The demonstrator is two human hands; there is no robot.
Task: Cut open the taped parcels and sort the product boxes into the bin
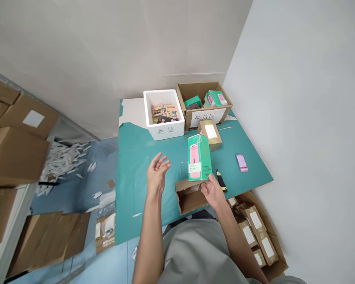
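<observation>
My right hand [212, 191] grips the lower corner of a green box [205, 159] that has a pink bottle printed on its front. The box is held upright above the table. To its left, my left hand [157, 173] is raised with fingers apart and nothing in it. Below the green box lies an opened cardboard box [185, 199] at the table's front edge. A black and yellow utility knife [221, 182] rests just right of the green box. Behind it sits a closed cardboard box [214, 142] with a white label.
At the back of the green table [136, 169] stand a white foam box [165, 130] of small colourful packs and a carton [192, 118] of green boxes. A phone [241, 162] lies right. A large carton [279, 252] of labelled parcels is below right; stacked boxes [14, 154] stand left.
</observation>
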